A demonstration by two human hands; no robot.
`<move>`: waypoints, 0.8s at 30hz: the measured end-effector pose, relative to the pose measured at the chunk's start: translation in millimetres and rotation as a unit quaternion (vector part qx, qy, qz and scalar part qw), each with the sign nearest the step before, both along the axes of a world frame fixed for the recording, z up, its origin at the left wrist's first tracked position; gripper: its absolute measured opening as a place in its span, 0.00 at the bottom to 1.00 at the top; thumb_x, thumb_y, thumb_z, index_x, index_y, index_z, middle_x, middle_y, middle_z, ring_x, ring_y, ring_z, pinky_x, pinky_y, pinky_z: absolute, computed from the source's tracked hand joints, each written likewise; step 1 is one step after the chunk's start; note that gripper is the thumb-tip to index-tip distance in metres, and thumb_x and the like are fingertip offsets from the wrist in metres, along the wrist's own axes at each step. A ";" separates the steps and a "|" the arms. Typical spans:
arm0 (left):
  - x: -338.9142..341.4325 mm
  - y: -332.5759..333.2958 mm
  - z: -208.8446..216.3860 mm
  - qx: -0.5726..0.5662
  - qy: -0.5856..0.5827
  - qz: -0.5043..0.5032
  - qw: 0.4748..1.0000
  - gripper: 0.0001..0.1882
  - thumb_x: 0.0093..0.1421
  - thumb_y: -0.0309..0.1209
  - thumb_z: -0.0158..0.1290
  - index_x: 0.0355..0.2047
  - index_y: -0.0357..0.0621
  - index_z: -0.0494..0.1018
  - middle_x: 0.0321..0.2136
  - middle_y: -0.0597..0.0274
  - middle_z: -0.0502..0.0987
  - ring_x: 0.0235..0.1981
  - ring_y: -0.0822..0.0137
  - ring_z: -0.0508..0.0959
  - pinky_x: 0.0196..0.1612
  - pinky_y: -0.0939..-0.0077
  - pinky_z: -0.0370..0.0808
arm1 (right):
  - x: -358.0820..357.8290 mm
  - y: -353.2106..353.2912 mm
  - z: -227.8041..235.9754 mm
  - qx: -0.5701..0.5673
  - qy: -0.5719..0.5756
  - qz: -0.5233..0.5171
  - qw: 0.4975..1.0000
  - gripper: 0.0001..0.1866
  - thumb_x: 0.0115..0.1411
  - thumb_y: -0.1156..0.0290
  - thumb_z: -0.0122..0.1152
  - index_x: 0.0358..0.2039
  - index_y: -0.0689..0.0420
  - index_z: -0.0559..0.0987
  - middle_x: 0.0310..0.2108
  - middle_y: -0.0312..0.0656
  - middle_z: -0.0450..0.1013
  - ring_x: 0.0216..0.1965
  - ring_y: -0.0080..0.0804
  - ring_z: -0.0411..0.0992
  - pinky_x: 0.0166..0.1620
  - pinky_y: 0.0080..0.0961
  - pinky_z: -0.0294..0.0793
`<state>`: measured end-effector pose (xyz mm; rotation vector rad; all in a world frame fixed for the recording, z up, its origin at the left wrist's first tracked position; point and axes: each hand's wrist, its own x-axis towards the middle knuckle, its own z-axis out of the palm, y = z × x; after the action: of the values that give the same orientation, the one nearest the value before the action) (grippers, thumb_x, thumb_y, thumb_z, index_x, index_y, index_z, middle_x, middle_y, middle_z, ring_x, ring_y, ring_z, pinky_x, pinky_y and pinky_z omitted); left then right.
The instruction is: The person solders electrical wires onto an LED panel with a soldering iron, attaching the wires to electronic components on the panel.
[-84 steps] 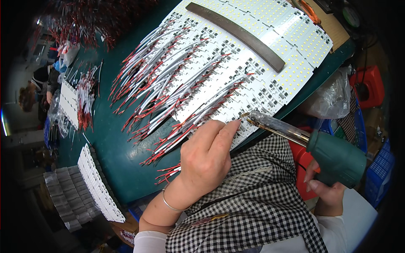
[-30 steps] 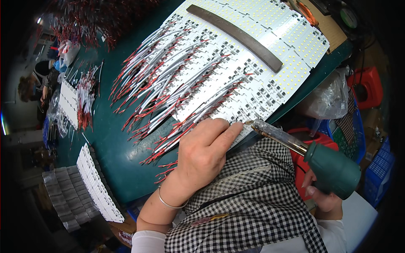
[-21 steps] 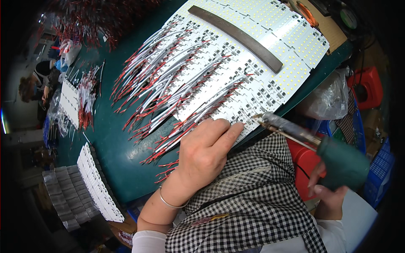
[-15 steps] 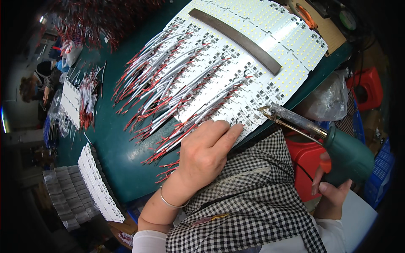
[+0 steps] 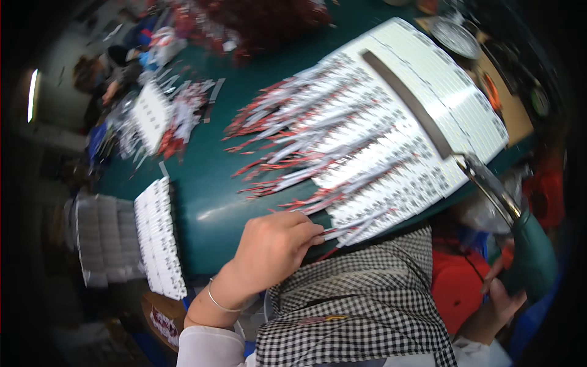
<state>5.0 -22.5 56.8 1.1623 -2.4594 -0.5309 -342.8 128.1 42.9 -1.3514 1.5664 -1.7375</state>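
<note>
My left hand (image 5: 272, 248) is closed, thumb and fingers pinched on the ends of red and white wires (image 5: 333, 233) at the near edge of a sheet of white LED boards (image 5: 391, 214). My right hand (image 5: 498, 300) is wrapped round the handle of a green soldering gun (image 5: 531, 254). The gun's metal tip lies over the boards, close to the near end of a dark curved bar (image 5: 409, 101) resting on them. Rows of red and white wires (image 5: 287, 156) fan out leftward from the boards. Motion blurs much of the picture.
A stack of white boards (image 5: 160, 238) stands at the green table's (image 5: 214, 244) left edge. Farther back are loose wires (image 5: 186, 116), a white panel (image 5: 151, 116) and a dark red wire bundle (image 5: 251, 24). A red stool (image 5: 458, 284) is at lower right. Another person (image 5: 92, 73) sits far left.
The view has swung, so the table appears shifted right. My left hand has moved leftward off the boards' near corner, now pinching wires. The soldering gun tip has moved toward the dark bar.
</note>
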 end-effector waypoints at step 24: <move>209.4 -203.5 -83.2 -0.143 -0.203 0.429 0.869 0.17 0.55 0.34 0.57 0.38 0.35 0.67 0.38 0.43 0.73 0.42 0.45 0.75 0.43 0.52 0.73 | -2.3 -24.9 -27.7 0.101 -0.130 0.129 0.978 0.37 0.45 0.78 0.59 0.57 0.70 0.58 0.49 0.56 0.66 0.20 0.26 0.69 0.15 0.17 0.71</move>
<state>214.5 -226.0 -26.4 2.1702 -1.8825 0.3608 -345.1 103.2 15.2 -1.1218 1.3184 -1.4864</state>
